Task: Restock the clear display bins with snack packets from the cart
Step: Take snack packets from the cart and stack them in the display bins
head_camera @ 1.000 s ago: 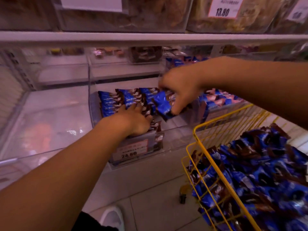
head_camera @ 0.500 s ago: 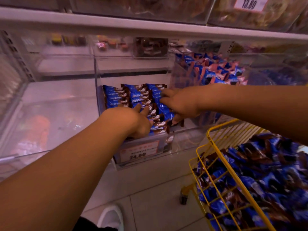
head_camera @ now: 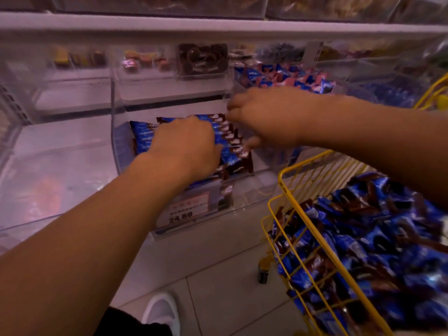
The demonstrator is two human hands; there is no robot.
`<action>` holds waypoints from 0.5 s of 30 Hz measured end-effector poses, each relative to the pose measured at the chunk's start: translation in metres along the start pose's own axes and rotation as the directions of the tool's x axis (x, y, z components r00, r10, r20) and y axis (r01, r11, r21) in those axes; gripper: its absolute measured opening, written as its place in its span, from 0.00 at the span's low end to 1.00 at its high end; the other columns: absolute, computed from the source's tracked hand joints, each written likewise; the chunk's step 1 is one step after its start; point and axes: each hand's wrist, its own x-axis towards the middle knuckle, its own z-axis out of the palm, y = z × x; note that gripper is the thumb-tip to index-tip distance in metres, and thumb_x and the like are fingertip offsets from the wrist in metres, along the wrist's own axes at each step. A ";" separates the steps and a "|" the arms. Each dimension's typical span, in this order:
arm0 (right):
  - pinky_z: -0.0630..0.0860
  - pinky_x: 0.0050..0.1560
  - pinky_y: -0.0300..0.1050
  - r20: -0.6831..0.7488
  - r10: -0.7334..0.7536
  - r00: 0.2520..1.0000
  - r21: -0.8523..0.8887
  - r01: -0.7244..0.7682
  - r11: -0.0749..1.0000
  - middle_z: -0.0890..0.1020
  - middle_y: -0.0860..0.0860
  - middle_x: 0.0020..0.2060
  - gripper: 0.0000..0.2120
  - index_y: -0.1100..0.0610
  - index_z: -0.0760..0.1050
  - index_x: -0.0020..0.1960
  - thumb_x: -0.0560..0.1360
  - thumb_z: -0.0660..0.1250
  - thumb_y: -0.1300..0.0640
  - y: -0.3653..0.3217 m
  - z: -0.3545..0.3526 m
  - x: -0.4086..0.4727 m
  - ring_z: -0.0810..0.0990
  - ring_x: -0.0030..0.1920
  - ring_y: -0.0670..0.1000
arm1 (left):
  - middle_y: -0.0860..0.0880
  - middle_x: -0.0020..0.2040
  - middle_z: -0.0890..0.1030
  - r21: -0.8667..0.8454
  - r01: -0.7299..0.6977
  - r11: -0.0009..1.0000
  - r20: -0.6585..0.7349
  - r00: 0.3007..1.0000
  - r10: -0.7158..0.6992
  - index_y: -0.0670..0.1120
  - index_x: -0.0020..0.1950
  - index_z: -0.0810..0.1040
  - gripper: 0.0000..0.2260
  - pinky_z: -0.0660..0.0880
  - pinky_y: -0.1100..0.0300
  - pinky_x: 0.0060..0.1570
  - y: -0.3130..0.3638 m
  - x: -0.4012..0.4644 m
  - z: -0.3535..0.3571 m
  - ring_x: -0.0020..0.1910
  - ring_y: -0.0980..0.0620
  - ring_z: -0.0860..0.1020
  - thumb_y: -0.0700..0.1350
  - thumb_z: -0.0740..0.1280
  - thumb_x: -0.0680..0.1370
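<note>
In the middle of the frame a clear bin (head_camera: 116, 132) holds rows of blue packets (head_camera: 141, 134) standing on edge, and both hands are over them. The main risk is that the rows fall over. The packets lean on each other, so if the left hand (head_camera: 186, 144) lifts before the right end of the row is supported, they may slide down toward the front wall with the price tag (head_camera: 188, 210). A second risk is that the right hand (head_camera: 264, 120) catches the bin's right wall, or pushes a packet over it into the next bin (head_camera: 242, 93) with mixed blue and pink packets, at upper right.

The left arm comes from the lower left of the frame, and its hand lies palm down on the packets and presses them; the fingers look bent over the tops, but it does not seem to pinch any single one. The right arm comes from the right edge. Its hand hangs just above the right end of the row with loosely bent fingers, blurred, and no packet is seen in it, though this is not certain.

The cart (head_camera: 291, 202), yellow wire, is at lower right, with many more packets inside, so the restocking looks far from finished
</note>
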 end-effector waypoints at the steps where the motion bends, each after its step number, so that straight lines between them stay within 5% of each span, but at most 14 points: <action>1: 0.78 0.53 0.58 -0.089 0.036 0.995 0.050 -0.031 0.998 0.76 0.55 0.61 0.24 0.54 0.75 0.64 0.74 0.66 0.40 0.007 -0.005 -0.025 0.76 0.60 0.60 | 0.48 0.32 0.66 -0.040 -0.024 0.999 -0.105 0.994 0.019 0.46 0.35 0.68 0.17 0.64 0.54 0.34 0.012 -0.001 -0.007 0.30 0.49 0.65 0.54 0.61 0.80; 5: 0.69 0.32 0.43 -0.118 0.248 0.962 0.403 -0.182 0.897 0.75 0.47 0.29 0.20 0.51 0.74 0.36 0.74 0.61 0.36 0.029 -0.005 -0.143 0.75 0.31 0.51 | 0.44 0.32 0.68 -0.119 -0.258 0.959 -0.422 0.887 0.186 0.45 0.34 0.66 0.15 0.62 0.53 0.33 0.072 -0.011 -0.031 0.33 0.37 0.71 0.54 0.59 0.75; 8: 0.69 0.38 0.30 0.337 0.229 0.913 0.454 -0.371 0.810 0.78 0.44 0.35 0.15 0.50 0.77 0.42 0.70 0.72 0.40 0.030 0.030 -0.191 0.79 0.38 0.48 | 0.43 0.37 0.75 -0.114 -0.484 0.868 -0.417 0.816 0.400 0.48 0.36 0.69 0.15 0.64 0.53 0.34 0.131 -0.020 -0.027 0.38 0.36 0.76 0.58 0.57 0.73; 11: 0.74 0.64 0.47 0.813 0.025 0.581 0.359 -0.535 0.764 0.78 0.50 0.64 0.37 0.52 0.72 0.69 0.65 0.78 0.39 0.016 0.068 -0.205 0.77 0.62 0.53 | 0.44 0.42 0.78 -0.117 -0.589 0.800 -0.149 0.807 0.572 0.49 0.40 0.72 0.17 0.65 0.56 0.36 0.177 -0.026 -0.007 0.46 0.38 0.79 0.63 0.63 0.73; 13: 0.72 0.67 0.48 0.849 -0.012 0.528 0.345 -0.538 0.769 0.71 0.48 0.71 0.46 0.50 0.66 0.75 0.62 0.79 0.37 0.009 0.084 -0.208 0.73 0.68 0.53 | 0.47 0.40 0.77 -0.077 -0.610 0.789 0.162 0.773 0.613 0.48 0.42 0.73 0.21 0.65 0.58 0.32 0.198 -0.025 0.008 0.46 0.41 0.79 0.66 0.66 0.72; 15: 0.75 0.61 0.46 0.867 -0.082 0.492 0.369 -0.523 0.768 0.72 0.48 0.69 0.44 0.49 0.68 0.72 0.62 0.79 0.36 0.005 0.094 -0.209 0.74 0.64 0.53 | 0.47 0.46 0.79 -0.048 -0.595 0.802 0.518 0.672 0.529 0.49 0.56 0.76 0.26 0.69 0.57 0.35 0.215 -0.023 0.024 0.46 0.45 0.79 0.69 0.67 0.71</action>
